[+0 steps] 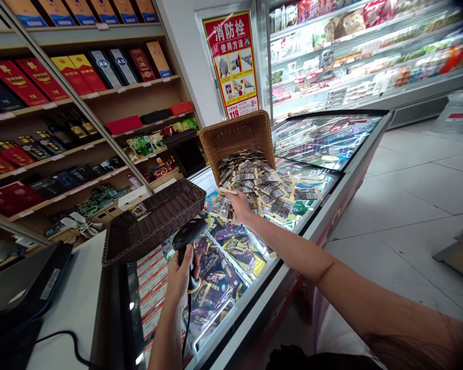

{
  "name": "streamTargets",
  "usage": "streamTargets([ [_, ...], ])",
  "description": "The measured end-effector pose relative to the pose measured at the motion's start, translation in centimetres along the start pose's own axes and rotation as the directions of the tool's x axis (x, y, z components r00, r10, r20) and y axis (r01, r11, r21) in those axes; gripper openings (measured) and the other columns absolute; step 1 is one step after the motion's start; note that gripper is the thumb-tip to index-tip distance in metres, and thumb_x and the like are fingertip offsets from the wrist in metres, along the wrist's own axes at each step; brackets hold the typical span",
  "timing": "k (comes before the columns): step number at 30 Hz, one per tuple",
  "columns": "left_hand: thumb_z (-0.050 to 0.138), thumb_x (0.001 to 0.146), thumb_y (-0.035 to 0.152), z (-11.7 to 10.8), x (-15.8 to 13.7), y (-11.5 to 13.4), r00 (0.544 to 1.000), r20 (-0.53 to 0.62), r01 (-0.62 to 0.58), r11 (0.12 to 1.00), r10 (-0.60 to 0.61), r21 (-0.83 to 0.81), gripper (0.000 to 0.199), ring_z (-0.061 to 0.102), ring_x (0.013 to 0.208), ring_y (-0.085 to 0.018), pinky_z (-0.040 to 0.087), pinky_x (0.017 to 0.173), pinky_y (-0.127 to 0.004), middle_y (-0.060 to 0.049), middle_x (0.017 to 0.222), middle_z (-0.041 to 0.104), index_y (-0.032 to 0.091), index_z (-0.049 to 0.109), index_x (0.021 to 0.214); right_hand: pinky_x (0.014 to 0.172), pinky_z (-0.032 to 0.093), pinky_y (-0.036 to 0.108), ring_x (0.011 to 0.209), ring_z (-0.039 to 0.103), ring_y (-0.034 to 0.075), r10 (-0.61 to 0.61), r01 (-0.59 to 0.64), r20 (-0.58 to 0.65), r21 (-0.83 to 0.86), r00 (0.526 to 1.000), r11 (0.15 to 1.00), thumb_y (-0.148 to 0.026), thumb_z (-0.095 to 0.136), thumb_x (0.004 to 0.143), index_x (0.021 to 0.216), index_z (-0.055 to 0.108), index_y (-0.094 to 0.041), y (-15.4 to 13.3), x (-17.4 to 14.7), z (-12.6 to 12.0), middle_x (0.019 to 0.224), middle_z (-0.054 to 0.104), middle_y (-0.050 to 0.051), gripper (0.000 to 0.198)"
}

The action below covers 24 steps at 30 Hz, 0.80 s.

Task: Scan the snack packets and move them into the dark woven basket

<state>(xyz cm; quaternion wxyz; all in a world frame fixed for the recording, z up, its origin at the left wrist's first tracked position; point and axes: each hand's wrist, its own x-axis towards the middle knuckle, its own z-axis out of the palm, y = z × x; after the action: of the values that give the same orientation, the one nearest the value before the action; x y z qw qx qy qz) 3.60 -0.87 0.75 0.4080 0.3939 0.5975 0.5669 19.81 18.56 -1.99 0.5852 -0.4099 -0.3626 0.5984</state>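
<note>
My left hand point(183, 272) is wrapped round the handle of a black barcode scanner point(189, 234), its cable hanging down past my wrist. The scanner's head is over the glass freezer top. Farther forward, my right hand point(238, 205) pinches a small flat packet point(221, 206) with a dark printed face and a pale edge. Just beyond it, a heap of similar packets point(268, 185) spills out of a tan wicker basket point(237, 134) tipped on its side, mouth toward me. A dark brown wicker tray point(154, 221) with a small label stands left of the scanner.
Under everything is a chest freezer point(308, 234) with a glass top and packaged goods inside. Shelves of boxes and bottles point(81, 77) rise at the left. A counter point(69, 303) with a monitor point(23, 298) and cable is at lower left. A lit refrigerated display point(351, 56) stands behind.
</note>
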Motion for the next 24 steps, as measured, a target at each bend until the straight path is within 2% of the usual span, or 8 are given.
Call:
streamTargets([
  [3, 0.087, 0.066, 0.075, 0.12, -0.21, -0.14, 0.997, 0.068, 0.041, 0.999, -0.043, 0.036, 0.064, 0.042, 0.041, -0.005, 0.029, 0.041, -0.019, 0.006, 0.064, 0.059, 0.022, 0.055, 0.081, 0.049, 0.037, 0.032, 0.053, 0.038, 0.014, 0.004, -0.004, 0.003, -0.007, 1.0, 1.0, -0.031, 0.07, 0.095, 0.1, 0.066, -0.028, -0.05, 0.04, 0.0, 0.072, 0.055, -0.001, 0.008],
  [9, 0.082, 0.071, 0.08, 0.34, -0.42, -0.55, 0.99, 0.141, -0.013, 0.995, 0.0, 0.097, 0.066, 0.044, 0.042, -0.005, 0.031, 0.042, -0.019, 0.005, 0.063, 0.058, 0.021, 0.053, 0.074, 0.048, 0.038, 0.032, 0.052, 0.039, 0.015, -0.014, 0.014, -0.003, -0.01, 1.0, 1.0, -0.031, 0.073, 0.096, 0.098, 0.066, -0.028, 0.06, 0.24, -0.1, 0.069, 0.054, 0.0, 0.009],
  [19, 0.08, 0.074, 0.081, 0.07, -0.26, -0.76, 0.99, 0.138, -0.035, 0.993, 0.019, 0.114, 0.065, 0.045, 0.042, -0.005, 0.032, 0.043, -0.019, 0.006, 0.063, 0.057, 0.02, 0.059, 0.082, 0.048, 0.036, 0.031, 0.052, 0.037, 0.013, 0.032, -0.032, -0.002, 0.005, 0.999, 0.999, -0.026, 0.069, 0.101, 0.111, 0.065, -0.027, -0.45, -0.21, -0.11, 0.069, 0.052, -0.002, 0.011],
  [24, 0.08, 0.074, 0.081, 0.08, -0.27, -0.79, 0.991, 0.134, -0.038, 0.993, 0.023, 0.111, 0.065, 0.044, 0.043, -0.006, 0.033, 0.044, -0.02, 0.006, 0.06, 0.056, 0.02, 0.055, 0.074, 0.048, 0.037, 0.028, 0.052, 0.039, 0.012, 0.017, -0.017, 0.009, -0.033, 1.0, 0.999, -0.027, 0.068, 0.101, 0.11, 0.064, -0.027, -0.43, 0.16, -0.23, 0.068, 0.05, -0.004, 0.01],
])
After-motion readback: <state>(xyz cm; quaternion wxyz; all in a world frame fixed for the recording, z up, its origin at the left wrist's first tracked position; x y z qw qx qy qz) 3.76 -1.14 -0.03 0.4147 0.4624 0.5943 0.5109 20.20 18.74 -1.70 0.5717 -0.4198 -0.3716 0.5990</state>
